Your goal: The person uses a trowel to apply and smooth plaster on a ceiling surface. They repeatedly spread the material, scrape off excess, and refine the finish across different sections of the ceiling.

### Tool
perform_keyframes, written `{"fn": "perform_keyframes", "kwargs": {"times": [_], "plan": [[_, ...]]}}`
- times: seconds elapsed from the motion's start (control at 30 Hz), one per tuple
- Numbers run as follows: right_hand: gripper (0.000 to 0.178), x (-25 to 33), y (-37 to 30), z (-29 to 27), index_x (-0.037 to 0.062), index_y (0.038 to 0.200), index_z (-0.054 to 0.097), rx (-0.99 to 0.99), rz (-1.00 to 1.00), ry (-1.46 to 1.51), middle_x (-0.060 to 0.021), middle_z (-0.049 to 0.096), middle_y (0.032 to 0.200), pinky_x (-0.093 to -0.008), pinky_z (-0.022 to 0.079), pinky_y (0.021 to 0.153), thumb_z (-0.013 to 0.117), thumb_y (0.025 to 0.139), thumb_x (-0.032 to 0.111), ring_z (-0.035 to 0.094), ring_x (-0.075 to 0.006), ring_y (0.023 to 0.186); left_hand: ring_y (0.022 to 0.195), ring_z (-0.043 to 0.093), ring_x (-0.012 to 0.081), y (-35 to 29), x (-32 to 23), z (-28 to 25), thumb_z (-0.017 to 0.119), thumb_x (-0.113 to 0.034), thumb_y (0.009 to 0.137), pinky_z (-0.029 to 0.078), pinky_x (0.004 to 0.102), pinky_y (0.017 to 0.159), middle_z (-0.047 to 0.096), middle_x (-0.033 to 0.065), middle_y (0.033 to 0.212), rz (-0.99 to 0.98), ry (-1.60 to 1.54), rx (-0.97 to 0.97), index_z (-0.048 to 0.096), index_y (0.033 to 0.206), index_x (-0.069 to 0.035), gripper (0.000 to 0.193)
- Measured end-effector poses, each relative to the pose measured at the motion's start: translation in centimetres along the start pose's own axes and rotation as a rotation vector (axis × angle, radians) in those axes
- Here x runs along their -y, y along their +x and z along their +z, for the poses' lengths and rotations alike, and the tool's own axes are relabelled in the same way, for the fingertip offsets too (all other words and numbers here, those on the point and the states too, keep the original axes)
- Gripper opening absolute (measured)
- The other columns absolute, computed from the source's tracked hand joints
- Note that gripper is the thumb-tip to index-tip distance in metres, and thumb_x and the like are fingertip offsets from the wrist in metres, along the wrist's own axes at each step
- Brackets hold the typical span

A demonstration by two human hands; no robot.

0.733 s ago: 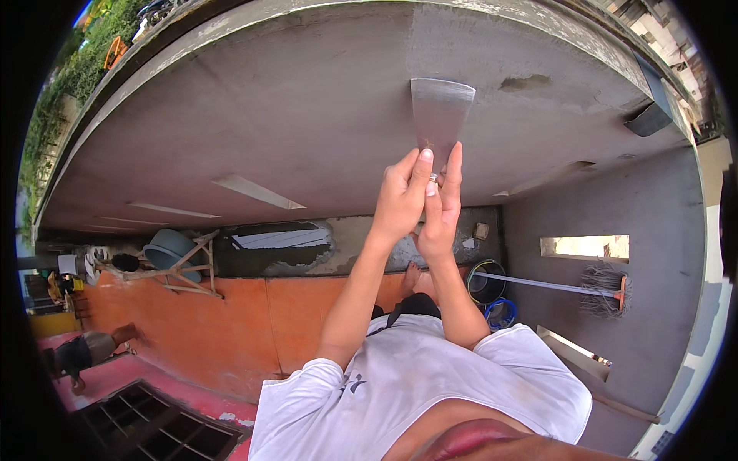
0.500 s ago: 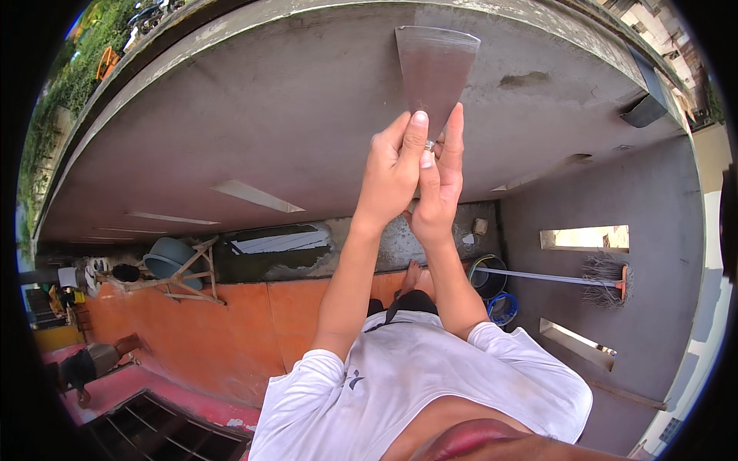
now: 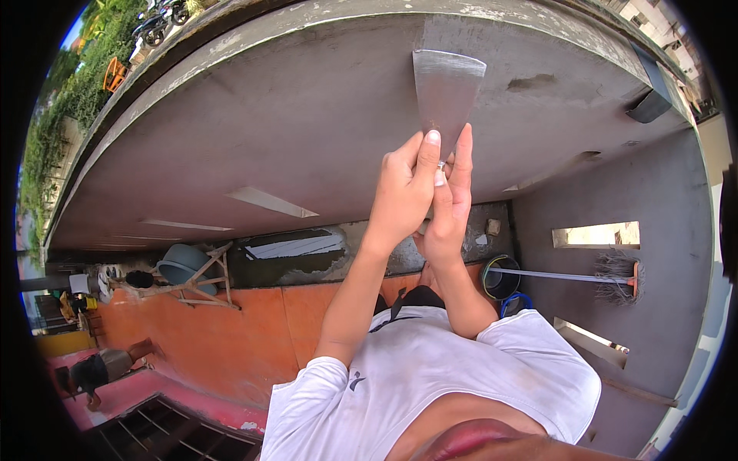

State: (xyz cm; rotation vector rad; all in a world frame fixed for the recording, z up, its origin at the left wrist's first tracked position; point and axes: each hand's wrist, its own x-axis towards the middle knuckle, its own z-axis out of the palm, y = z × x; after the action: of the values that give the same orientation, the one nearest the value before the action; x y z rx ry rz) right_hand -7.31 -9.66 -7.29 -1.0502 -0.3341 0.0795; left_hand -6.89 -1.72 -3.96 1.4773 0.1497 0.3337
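Both of my hands are closed together on the handle of a wide scraper, whose flat metal blade points up and away from me. My left hand wraps the handle from the left, its thumb lying at the base of the blade. On the other side my right hand grips lower, with one finger stretched up along the blade's edge. The handle is mostly hidden by my fingers. Behind the blade stands a grey plastered wall; whether the blade touches it I cannot tell.
A mop leans across a dark bucket on the right, beside a blue pail. To the left, a grey-green basin rests by a wooden stand. Another person is at the far left, beyond the orange floor.
My hands and the scraper have come down a little along the wall, the grip unchanged. The whole view has shifted slightly, so the surroundings sit further right.
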Motion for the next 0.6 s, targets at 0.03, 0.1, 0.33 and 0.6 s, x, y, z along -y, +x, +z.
{"fn": "perform_keyframes", "kwargs": {"times": [0.03, 0.1, 0.33, 0.6], "plan": [[0.067, -0.1, 0.1, -0.1, 0.0080, 0.164, 0.011, -0.010, -0.023, -0.006, -0.0025, 0.053, 0.106, -0.0196, 0.042, 0.054, 0.042, 0.105, 0.012, 0.046, -0.0023, 0.070, 0.067, 0.044, 0.0050, 0.1, 0.0, 0.1, 0.047, -0.037, 0.109, 0.039, 0.0253, 0.059, 0.049, -0.0039, 0.070, 0.023, 0.009, 0.006, 0.056, 0.086, -0.005, 0.041], [0.067, -0.1, 0.5, 0.1, 0.0077, 0.163, 0.011, -0.029, -0.058, -0.023, -0.0023, 0.053, 0.105, -0.0196, 0.041, 0.053, 0.042, 0.105, 0.012, 0.045, -0.0021, 0.070, 0.066, 0.042, 0.0045, 0.2, -0.6, 0.2, 0.047, -0.037, 0.109, 0.038, 0.0251, 0.058, 0.048, -0.0043, 0.070, 0.060, 0.023, 0.013, 0.056, 0.086, -0.005, 0.041], [0.068, 0.2, 0.4, -0.5, 0.0081, 0.164, 0.011, -0.036, -0.055, -0.058, -0.0041, 0.056, 0.108, -0.0184, 0.041, 0.057, 0.043, 0.104, 0.013, 0.046, -0.0027, 0.073, 0.065, 0.046, 0.0075, 0.2, 0.3, 0.9, 0.046, -0.033, 0.109, 0.040, 0.0290, 0.057, 0.054, 0.0020, 0.065, 0.056, 0.003, -0.013, 0.058, 0.086, 0.001, 0.042], [0.066, 1.5, 0.9, -0.9, 0.0068, 0.163, 0.012, 0.017, -0.039, -0.029, 0.0018, 0.052, 0.091, -0.0186, 0.042, 0.061, 0.041, 0.105, 0.013, 0.045, -0.0028, 0.073, 0.066, 0.042, 0.0077, 0.4, -1.8, 1.7, 0.046, -0.032, 0.109, 0.039, 0.0300, 0.057, 0.049, -0.0001, 0.067, 0.051, -0.029, -0.018, 0.053, 0.082, 0.000, 0.043]]}}
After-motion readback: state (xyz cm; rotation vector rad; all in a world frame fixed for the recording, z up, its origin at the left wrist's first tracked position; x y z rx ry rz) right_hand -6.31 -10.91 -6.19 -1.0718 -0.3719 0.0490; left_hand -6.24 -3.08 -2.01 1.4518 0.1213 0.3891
